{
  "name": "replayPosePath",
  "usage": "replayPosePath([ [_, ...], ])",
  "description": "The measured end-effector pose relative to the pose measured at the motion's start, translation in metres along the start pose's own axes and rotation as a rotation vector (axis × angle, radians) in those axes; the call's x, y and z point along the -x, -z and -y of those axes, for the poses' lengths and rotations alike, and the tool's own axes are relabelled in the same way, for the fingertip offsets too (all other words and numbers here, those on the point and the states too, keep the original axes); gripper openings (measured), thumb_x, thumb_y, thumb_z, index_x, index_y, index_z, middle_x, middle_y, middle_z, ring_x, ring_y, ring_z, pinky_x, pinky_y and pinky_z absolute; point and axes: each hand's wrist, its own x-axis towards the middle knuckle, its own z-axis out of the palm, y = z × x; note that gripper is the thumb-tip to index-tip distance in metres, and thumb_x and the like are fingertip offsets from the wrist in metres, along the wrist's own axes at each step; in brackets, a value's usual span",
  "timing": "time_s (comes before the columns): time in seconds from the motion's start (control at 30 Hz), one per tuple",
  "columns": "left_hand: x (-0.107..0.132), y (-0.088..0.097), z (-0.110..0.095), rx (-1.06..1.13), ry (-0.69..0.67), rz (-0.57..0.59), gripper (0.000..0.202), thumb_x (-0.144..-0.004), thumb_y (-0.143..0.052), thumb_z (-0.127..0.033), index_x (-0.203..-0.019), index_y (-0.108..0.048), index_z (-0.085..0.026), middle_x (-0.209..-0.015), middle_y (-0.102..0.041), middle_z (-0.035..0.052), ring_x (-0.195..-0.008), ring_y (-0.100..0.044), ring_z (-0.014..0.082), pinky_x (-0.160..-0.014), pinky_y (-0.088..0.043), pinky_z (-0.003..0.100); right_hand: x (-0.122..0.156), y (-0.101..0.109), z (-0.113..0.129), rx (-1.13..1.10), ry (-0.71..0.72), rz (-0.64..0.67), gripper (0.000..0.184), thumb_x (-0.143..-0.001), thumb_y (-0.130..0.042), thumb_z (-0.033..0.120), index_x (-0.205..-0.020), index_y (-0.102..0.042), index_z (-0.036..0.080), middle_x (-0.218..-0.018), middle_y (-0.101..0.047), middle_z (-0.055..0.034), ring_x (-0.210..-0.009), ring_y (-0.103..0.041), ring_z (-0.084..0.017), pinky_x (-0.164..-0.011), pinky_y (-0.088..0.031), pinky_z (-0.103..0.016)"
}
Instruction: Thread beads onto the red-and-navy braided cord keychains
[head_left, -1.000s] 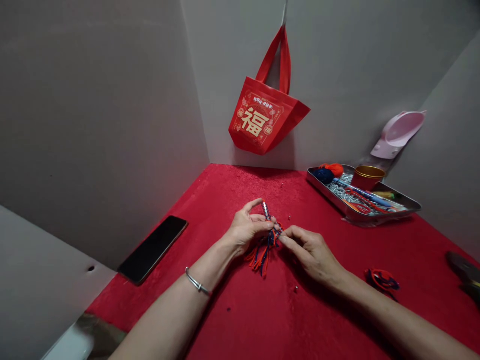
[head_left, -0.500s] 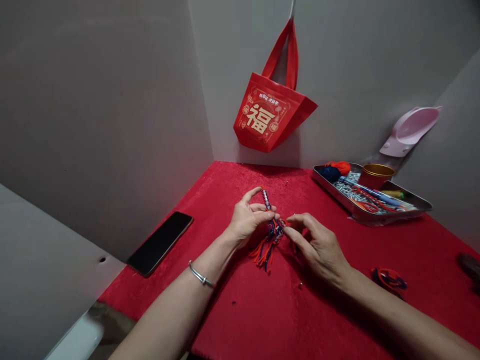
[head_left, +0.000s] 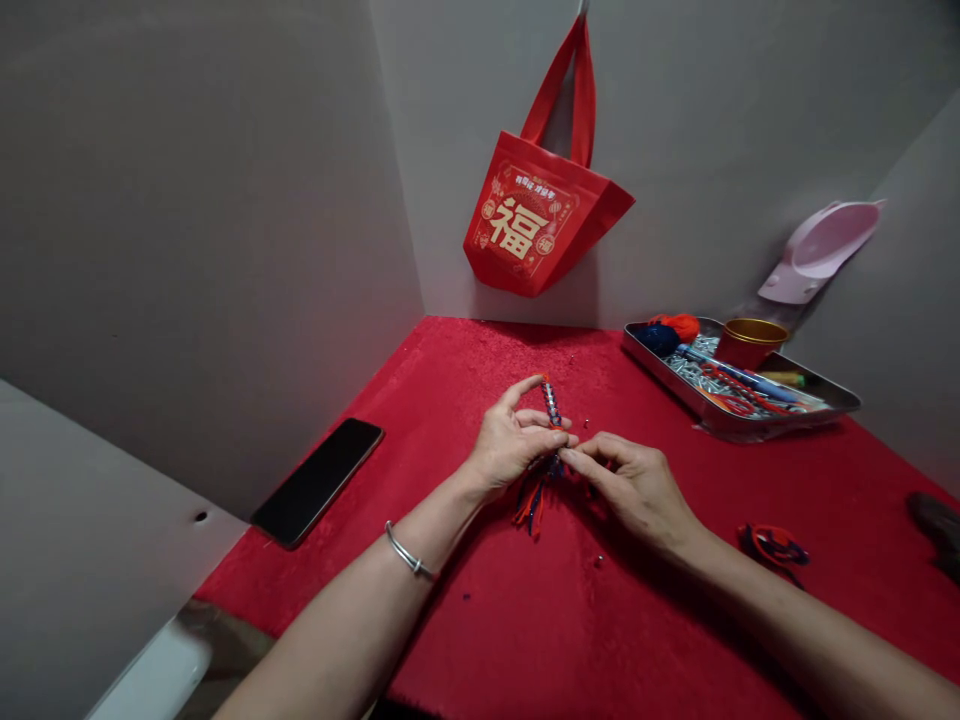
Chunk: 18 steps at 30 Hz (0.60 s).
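A beaded cord (head_left: 552, 405) of red and navy strands with silver beads stands nearly upright, pinched between the fingers and thumb of my left hand (head_left: 516, 442). My right hand (head_left: 635, 490) meets it from the right, with thumb and forefinger closed on the cord just under the left fingertips. Below both hands hangs a loose red and navy tassel (head_left: 531, 505), partly hidden by the fingers. A silver bangle (head_left: 409, 550) circles my left wrist.
Red velvet cloth (head_left: 465, 400) covers the table, with small beads (head_left: 598, 561) scattered on it. A black phone (head_left: 316, 482) lies left. A metal tray (head_left: 750, 424) holds screws, yarn balls and a gold-rimmed cup at right. A red-and-navy cord bundle (head_left: 772, 545) lies nearby.
My right hand has moved left, its fingers closing in on the cord beside my left fingertips. The cord stands more upright. The whole view has shifted slightly.
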Motion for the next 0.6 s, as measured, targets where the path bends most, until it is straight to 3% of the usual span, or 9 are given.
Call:
replayPosePath([
  [0.3,-0.0001,-0.0008,0.0013,-0.012,0.011,-0.037,0.08,-0.057,-0.073,-0.01,-0.128,-0.034,-0.017,-0.079,-0.064,0.0061,-0.069,-0.065,0.0186,-0.069,-0.048,0.033,0.001,-0.0039,-0.0001,-0.01,-0.004,0.022,0.026,-0.079,-0.053,0.038,-0.064,-0.057,0.017,-0.062,-0.057,-0.0018,-0.058,-0.05,-0.014,-0.054,-0.038,-0.025],
  [0.43,-0.0002,-0.0025,0.0028,0.008,0.003,-0.041,0.08,-0.057,-0.072,-0.011,-0.128,-0.034,-0.017,-0.079,-0.064,0.0063,-0.069,-0.065,0.0197,-0.068,-0.049,0.035,0.0007,-0.0029,0.0019,0.005,-0.083,0.087,0.032,-0.08,-0.049,0.042,-0.067,-0.061,0.016,-0.06,-0.059,-0.002,-0.054,-0.051,-0.014,-0.051,-0.038,-0.025],
  [0.6,-0.0018,-0.004,0.0026,-0.012,-0.003,-0.053,0.08,-0.058,-0.073,-0.012,-0.127,-0.034,-0.017,-0.08,-0.065,0.007,-0.071,-0.065,0.0205,-0.069,-0.049,0.035,-0.0005,-0.0017,-0.0012,-0.145,-0.097,0.076,0.029,-0.077,-0.054,0.041,-0.066,-0.062,0.015,-0.059,-0.056,-0.0008,-0.054,-0.048,-0.012,-0.051,-0.037,-0.024],
])
